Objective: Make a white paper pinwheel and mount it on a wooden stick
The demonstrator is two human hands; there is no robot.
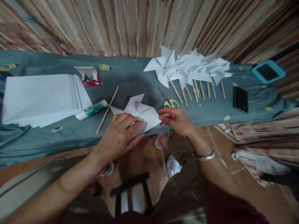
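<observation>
Pressing our left hand (120,133) flat on the folded paper (140,113) at the bench (130,77) edge, our right hand (175,119) pinches its corner; thin, probably crease-prone, best held by edges.

table (130,77) | paper stack (39,98) | glue (92,109) | scissors (168,100) | pinwheels (189,68) | phone (240,99)
</observation>
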